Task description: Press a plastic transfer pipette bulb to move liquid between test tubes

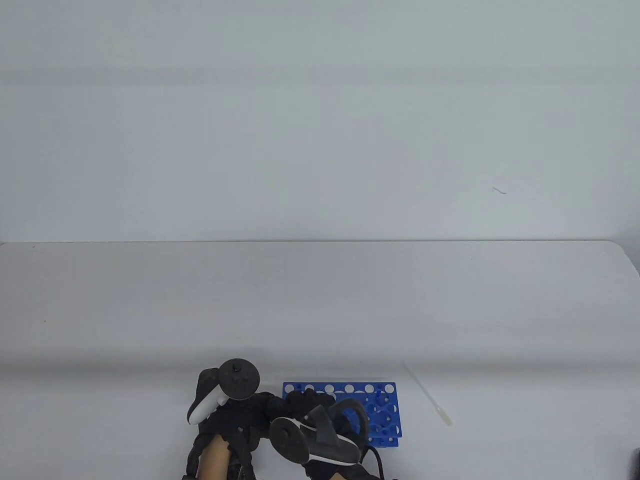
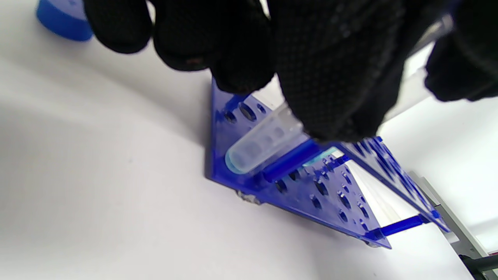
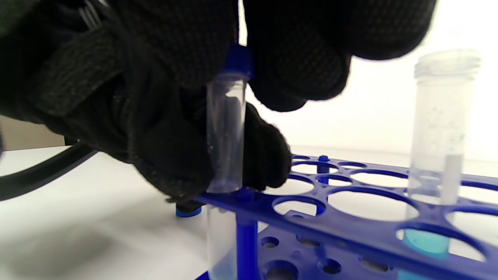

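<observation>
A blue test tube rack [image 1: 385, 400] stands near the table's front edge. My left hand [image 1: 265, 407] grips a clear test tube [image 2: 264, 144] just above the rack's corner hole; the tube holds a little blue liquid at its bottom. My right hand [image 1: 315, 402] pinches the blue cap [image 3: 238, 60] on top of that same tube [image 3: 225, 132]. A second, open tube [image 3: 443, 128] with blue liquid at its bottom stands further along the rack [image 3: 350, 225]. The clear plastic pipette [image 1: 427, 395] lies on the table to the right of the rack, apart from both hands.
A loose blue cap [image 2: 64, 19] lies on the table to the left of the rack, and it also shows in the right wrist view [image 3: 188, 212]. The white table [image 1: 320, 310] stretches back to a pale wall. Cables trail from the gloves at the bottom edge.
</observation>
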Available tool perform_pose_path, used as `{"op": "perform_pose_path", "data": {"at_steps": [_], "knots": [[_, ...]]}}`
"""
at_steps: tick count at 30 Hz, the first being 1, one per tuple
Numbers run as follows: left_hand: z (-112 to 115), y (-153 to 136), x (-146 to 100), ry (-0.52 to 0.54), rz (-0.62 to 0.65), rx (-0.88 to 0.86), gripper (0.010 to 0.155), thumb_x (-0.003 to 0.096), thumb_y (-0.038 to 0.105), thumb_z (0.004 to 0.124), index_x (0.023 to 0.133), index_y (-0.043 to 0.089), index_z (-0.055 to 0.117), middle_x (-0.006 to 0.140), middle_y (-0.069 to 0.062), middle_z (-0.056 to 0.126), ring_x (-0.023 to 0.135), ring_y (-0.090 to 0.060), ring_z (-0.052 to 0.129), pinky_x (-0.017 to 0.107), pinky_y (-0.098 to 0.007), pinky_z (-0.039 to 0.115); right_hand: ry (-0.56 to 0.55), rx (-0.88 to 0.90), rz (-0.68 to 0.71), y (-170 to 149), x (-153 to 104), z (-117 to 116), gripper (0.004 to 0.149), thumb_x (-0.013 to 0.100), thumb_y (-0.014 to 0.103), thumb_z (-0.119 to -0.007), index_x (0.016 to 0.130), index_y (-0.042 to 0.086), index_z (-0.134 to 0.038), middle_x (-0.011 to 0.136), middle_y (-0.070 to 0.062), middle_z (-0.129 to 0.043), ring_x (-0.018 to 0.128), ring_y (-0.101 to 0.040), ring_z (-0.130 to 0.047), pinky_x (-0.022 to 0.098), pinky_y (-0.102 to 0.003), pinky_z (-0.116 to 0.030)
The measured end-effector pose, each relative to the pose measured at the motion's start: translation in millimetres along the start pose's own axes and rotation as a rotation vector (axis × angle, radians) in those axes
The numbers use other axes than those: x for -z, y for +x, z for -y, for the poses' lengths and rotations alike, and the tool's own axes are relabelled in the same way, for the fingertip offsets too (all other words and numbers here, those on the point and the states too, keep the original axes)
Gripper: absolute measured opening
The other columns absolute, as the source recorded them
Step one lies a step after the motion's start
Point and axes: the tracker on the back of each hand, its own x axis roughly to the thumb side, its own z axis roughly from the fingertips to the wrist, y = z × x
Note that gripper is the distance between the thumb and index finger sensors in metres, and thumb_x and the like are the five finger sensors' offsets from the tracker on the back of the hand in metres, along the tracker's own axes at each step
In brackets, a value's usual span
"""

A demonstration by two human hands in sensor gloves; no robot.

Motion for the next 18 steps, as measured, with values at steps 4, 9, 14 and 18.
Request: {"op": "perform_pose_path", "data": {"at_steps": [4,9,14,18], "knots": [[0.0,-0.1,0.1,0.001,0.0,0.0,0.051,0.0304,0.046,0.092,0.08,0.052,0.08,0.088,0.007,0.08,0.076,-0.018,0.073,0.072,-0.051,0.061,-0.004,-0.001,-0.015,-2.9,-0.2,0.5,0.061,0.037,0.04,-0.084,0.094,0.024,-0.072,0.086,-0.009,-0.092,0.051,-0.022,-0.094,0.042,-0.042,-0.078],[0.1,0.0,0.1,0.0,-0.001,0.0,0.052,0.0305,0.046,0.092,0.08,0.052,0.08,0.088,0.007,0.08,0.076,-0.019,0.073,0.072,-0.051,0.061,-0.11,-0.1,-0.081,0.0,-0.8,-3.6,0.061,0.034,0.05,-0.08,0.085,0.017,-0.082,0.062,-0.002,-0.101,0.035,-0.016,-0.097,0.033,-0.039,-0.082],[0.1,-0.2,0.2,0.001,-0.001,0.002,0.052,0.0305,0.046,0.092,0.08,0.052,0.08,0.088,0.007,0.08,0.076,-0.019,0.072,0.072,-0.051,0.061,-0.071,-0.041,-0.042,1.3,-1.3,-0.3,0.052,0.037,0.039,-0.084,0.084,0.017,-0.083,0.067,-0.008,-0.1,0.04,-0.019,-0.096,0.037,-0.041,-0.081],[0.3,-0.3,0.2,0.0,0.0,0.001,0.052,0.0303,0.046,0.092,0.08,0.052,0.08,0.088,0.007,0.08,0.076,-0.018,0.073,0.072,-0.051,0.061,-0.05,-0.037,-0.02,2.5,-1.9,1.8,0.05,0.038,0.034,-0.084,0.085,0.02,-0.082,0.074,-0.011,-0.098,0.045,-0.021,-0.095,0.041,-0.043,-0.079]]}}
